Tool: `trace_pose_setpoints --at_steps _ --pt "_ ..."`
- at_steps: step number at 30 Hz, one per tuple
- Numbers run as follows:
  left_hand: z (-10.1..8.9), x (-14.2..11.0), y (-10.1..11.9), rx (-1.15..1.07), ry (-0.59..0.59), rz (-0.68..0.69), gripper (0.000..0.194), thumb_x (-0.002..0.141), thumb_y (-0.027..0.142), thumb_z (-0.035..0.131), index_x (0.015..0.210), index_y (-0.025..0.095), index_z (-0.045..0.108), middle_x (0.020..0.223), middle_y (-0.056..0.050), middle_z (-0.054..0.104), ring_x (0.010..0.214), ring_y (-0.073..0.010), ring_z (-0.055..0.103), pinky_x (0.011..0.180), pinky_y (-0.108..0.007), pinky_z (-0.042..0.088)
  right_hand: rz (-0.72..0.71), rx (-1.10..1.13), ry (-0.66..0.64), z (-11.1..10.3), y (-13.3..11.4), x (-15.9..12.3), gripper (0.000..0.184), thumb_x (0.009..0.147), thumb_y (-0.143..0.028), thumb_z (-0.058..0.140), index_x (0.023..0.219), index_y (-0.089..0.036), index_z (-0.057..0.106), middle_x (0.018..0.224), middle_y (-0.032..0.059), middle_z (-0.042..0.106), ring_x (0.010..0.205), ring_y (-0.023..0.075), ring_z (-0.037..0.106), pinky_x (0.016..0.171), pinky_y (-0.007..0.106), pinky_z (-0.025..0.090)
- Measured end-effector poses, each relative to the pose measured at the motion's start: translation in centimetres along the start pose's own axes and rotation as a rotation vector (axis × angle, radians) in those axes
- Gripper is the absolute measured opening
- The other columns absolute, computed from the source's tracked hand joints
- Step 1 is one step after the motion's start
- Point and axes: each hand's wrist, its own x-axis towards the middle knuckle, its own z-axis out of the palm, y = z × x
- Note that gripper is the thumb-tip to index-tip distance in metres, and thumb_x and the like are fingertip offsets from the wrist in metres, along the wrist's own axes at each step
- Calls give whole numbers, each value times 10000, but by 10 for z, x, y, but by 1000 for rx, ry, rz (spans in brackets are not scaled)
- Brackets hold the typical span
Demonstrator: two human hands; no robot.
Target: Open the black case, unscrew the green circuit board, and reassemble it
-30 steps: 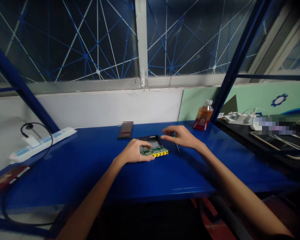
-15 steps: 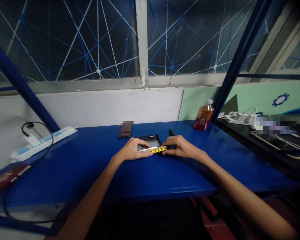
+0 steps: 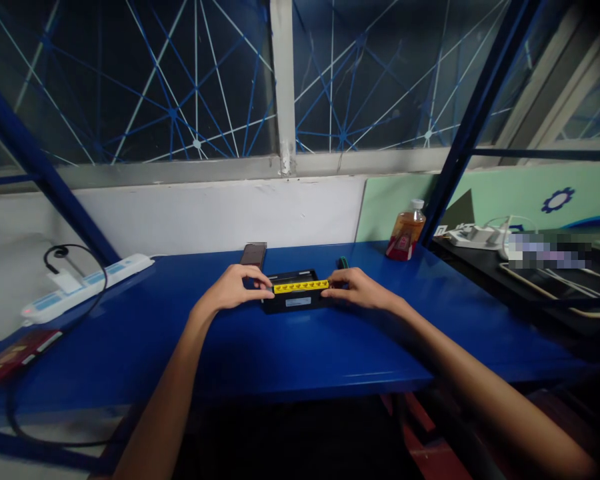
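Observation:
A network switch circuit board with a row of yellow Ethernet ports is held level between my two hands, its port side facing me. My left hand pinches the board's left end between thumb and fingers. At the other end, my right hand grips the right edge the same way. Directly beneath and behind is the open black casing, with a pale label on its near face. Whether the board rests in the casing or just above it, I cannot tell. A green-and-black handle, perhaps a screwdriver's, lies behind my right hand.
On the blue table, a phone lies behind my left hand. A bottle of amber drink stands at the back right. To the left are a white power strip with a black cable and a dark red box.
The board has turned so its yellow ports face me fully, over the casing. My left hand has shifted left to the board's end, and the casing's labelled face now shows.

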Motion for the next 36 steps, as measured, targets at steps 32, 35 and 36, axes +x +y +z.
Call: trace_pose_setpoints --at_steps 32,35,36 --pt "8 6 -25 28 43 -271 286 703 420 679 801 162 753 776 -80 743 733 -219 649 646 -287 446 217 -528 175 31 -6 14 516 939 -570 307 747 -193 601 700 52 640 625 161 559 502 262 228" --pt "8 6 -25 30 35 -275 275 706 407 675 798 159 750 770 -80 743 716 -215 649 643 -288 448 243 -505 134 30 -7 13 542 816 -712 429 795 -193 584 723 45 637 617 160 552 493 256 235" --pt "9 6 -24 26 32 -279 272 705 402 676 799 157 749 772 -80 743 717 -215 651 645 -287 450 244 -499 123 30 -7 13 575 746 -757 484 812 -193 577 736 43 637 621 162 551 490 254 240"
